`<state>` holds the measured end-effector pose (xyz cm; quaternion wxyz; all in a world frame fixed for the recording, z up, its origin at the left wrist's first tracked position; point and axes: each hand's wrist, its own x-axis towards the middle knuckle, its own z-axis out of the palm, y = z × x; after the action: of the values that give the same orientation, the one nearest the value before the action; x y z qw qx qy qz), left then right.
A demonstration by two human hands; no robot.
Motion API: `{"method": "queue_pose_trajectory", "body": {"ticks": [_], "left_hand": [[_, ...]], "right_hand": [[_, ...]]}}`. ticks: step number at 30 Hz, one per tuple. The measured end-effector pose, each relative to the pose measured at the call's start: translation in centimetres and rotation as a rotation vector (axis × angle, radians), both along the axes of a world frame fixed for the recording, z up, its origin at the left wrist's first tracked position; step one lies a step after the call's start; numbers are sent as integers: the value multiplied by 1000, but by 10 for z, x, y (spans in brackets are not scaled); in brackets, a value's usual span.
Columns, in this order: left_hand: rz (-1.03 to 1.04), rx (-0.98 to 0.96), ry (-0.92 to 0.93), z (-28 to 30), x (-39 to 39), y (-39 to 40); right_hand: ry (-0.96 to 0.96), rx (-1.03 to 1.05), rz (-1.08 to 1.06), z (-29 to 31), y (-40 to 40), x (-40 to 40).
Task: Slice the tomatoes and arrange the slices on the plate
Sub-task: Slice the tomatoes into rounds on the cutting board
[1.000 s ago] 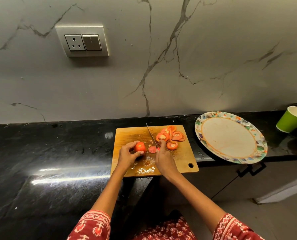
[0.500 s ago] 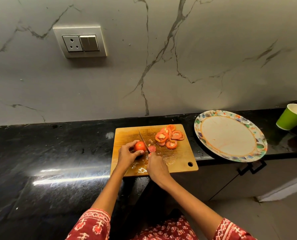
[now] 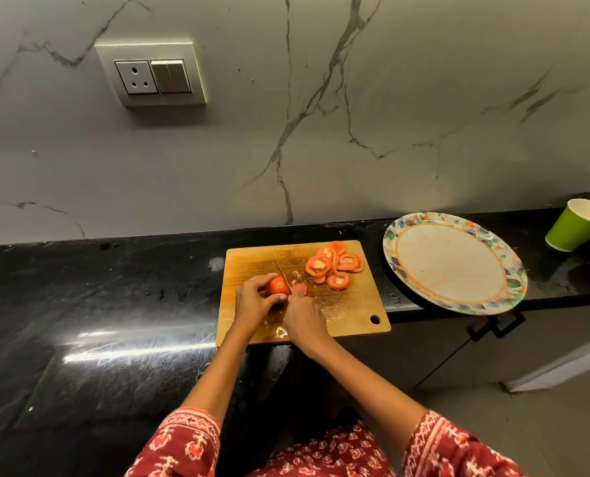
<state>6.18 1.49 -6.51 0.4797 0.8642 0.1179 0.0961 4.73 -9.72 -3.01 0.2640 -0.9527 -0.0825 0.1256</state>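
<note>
Tomato (image 3: 277, 286) sits center-left of the wooden cutting board (image 3: 350, 313), mid-frame, pinched by the left hand (image 3: 252, 302) w/ fingers curled round it. Right hand (image 3: 304, 320) grips the knife (image 3: 281, 271), handle hidden in the fist. Vs. a sec ago the blade has swung left off the slice pile and now rests against the tomato's right face, tip pointing up-frame; a fresh pale slice (image 3: 299, 288) lies just right of it. So, by my read, next cut is starting and slicing is still partway. Cut slices (image 3: 335, 265) are heaped at the board's upper right, none on the plate (image 3: 395, 266) yet, which sits right of the board w/ nothing on it, so arranging hasn't begun. Green cup (image 3: 574, 223) at far right, socket plate (image 3: 151, 74) upper left on the wall. Thumb sits close to the blade: a risk.
</note>
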Motion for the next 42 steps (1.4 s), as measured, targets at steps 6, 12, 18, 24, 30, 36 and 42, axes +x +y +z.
{"method": "queue_pose_trajectory", "body": {"ticks": [6,12,18,24,30,36,42], "left_hand": [[-12,37,-44,-2,0,-3],[-6,6,-53,-2,0,-1],[1,-34,-36,0,-1,-1],[29,-73,-5,-1,1,1],[27,-120,17,-3,4,5],[37,-138,19,-4,5,4],[37,-131,19,-3,4,6]], "right_hand": [[-30,10,10,-5,-3,5],[26,6,1,-13,-8,2],[61,49,-9,-13,0,15],[52,-11,26,-20,-4,10],[32,-29,44,-23,0,17],[68,-39,46,-22,-3,16],[76,-95,93,-22,-11,4]]}}
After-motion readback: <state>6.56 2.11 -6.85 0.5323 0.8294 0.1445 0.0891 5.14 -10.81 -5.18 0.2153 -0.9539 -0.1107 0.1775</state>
